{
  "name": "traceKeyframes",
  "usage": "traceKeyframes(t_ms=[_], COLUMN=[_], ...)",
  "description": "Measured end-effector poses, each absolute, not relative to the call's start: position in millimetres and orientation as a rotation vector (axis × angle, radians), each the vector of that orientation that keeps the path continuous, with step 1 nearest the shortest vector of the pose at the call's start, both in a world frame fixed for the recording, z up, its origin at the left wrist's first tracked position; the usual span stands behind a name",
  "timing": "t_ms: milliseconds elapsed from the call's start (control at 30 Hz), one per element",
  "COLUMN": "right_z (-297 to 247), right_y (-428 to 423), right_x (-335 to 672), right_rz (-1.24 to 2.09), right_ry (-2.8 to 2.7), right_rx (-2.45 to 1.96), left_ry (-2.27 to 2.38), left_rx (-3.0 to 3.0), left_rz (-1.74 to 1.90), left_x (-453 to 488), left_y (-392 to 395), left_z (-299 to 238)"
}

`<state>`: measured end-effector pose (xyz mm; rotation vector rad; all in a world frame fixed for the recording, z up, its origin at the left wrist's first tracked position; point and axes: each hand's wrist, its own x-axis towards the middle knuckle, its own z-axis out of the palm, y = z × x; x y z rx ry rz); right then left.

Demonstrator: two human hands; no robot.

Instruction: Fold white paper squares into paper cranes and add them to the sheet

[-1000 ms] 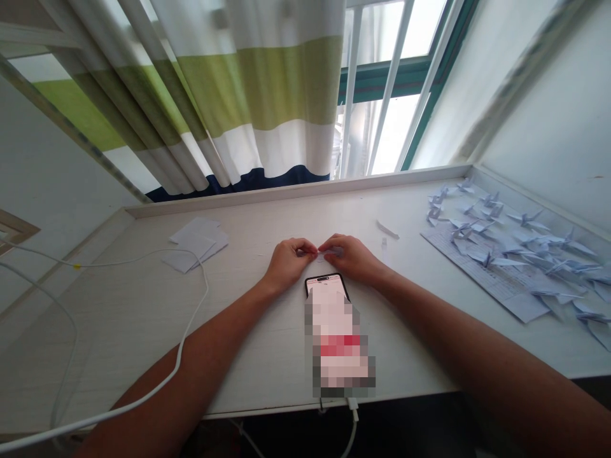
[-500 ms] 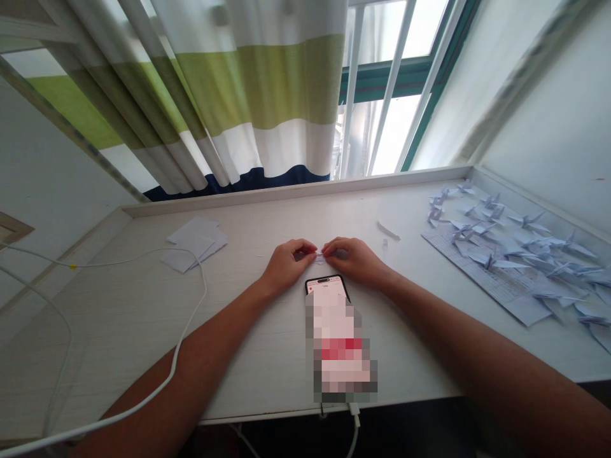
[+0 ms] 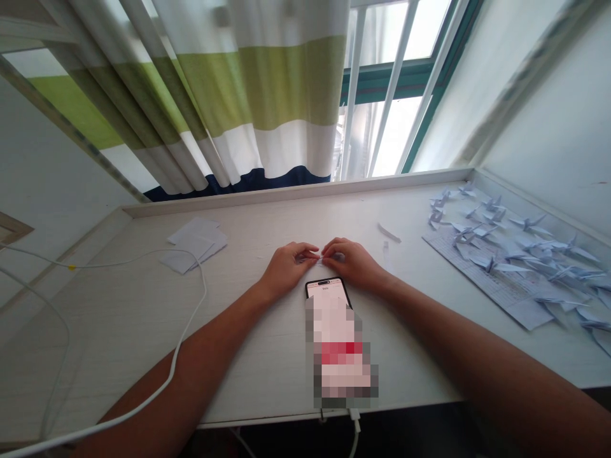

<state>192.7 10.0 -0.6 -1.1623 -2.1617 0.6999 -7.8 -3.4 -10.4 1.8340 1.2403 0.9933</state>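
My left hand [image 3: 292, 267] and my right hand [image 3: 351, 262] meet near the middle of the white desk [image 3: 267, 356]. Both are closed, fingertips pinching a small folded piece of paper [image 3: 320, 259]. Most of that paper is hidden behind the fingers, so its shape is unclear. Just below the hands lies a phone [image 3: 329, 287], screen lit and largely blurred out. Over on the right, several folded paper cranes [image 3: 491, 264] rest on the desk and partly on a printed sheet [image 3: 520, 302].
A loose stack of white paper [image 3: 193, 245] lies to the left. Thin paper strips [image 3: 389, 233] sit beyond my right hand. A white cable [image 3: 203, 286] loops across my left forearm. Another cable plug [image 3: 354, 415] hangs at the front edge. A raised rim [image 3: 296, 193] borders the back.
The fingertips have shifted slightly around the paper, and less of it shows between the hands. My left fingers have straightened a little. Everything else stays in place.
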Motion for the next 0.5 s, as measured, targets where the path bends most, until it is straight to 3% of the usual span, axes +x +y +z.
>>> traceKeyframes(t_ms=[500], right_z=[0.9], right_y=[8.3], right_x=[181.7], right_rz=[0.795], right_ry=[-1.978], right_rx=[-1.342], left_ry=[1.268], left_rx=[1.845], left_rz=[1.039], left_x=[-2.4], left_y=[-4.4], left_z=[-7.2])
